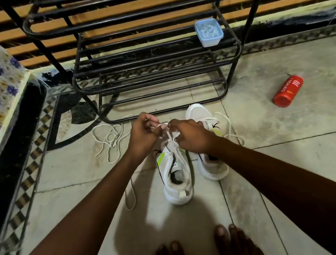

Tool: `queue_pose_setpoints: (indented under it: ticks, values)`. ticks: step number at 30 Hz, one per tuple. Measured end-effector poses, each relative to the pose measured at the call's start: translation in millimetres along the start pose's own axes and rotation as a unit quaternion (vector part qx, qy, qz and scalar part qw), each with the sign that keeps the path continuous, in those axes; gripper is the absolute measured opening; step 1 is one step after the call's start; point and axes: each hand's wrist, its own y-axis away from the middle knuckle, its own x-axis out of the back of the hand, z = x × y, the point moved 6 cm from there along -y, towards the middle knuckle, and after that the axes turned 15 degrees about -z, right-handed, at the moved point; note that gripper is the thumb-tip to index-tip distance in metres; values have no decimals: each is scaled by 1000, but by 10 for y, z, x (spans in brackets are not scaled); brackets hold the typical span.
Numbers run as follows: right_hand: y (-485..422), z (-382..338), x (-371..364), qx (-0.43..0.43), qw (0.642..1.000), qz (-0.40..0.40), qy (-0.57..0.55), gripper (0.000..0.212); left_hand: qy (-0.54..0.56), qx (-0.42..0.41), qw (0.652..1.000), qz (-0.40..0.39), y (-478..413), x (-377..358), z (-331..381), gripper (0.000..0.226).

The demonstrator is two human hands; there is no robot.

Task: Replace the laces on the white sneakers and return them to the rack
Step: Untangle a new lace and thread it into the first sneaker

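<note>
The nearer white sneaker [176, 180] stood on the floor [290, 156] just before the black shoe rack [156, 66], heel toward the person, seemingly for easy threading, while the left hand [143, 134] and right hand [193, 137] each pinched the white lace [162, 125] in a narrow grip near its toe.

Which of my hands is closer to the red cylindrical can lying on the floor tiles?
Right. Your right hand pinches the white lace above the white sneaker, left of the red can; your left hand pinches it even farther left.
</note>
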Motion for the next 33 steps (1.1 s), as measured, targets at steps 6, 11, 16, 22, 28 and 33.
queue_pose_setpoints:
  ticks: [6,11,16,22,28,33]
  values:
    - [-52,-138,183,85,928,103,-348,47,57,-42,997,-7,191,160,415,12]
    - [4,-85,582,78,877,167,-444,9,30,9,999,40,491,487,121,10]
    - [36,195,634,9,860,240,-451,10,-65,139,984,88,891,937,-620,20]
    - [-85,539,458,-92,825,279,-482,6,-124,267,939,178,1221,1268,-996,21]
    - [86,84,535,13,936,289,-203,43,-43,64,996,50,717,689,-100,12]
    - [-20,-342,294,161,921,11,-354,64,-19,-51,998,-14,418,268,597,6]
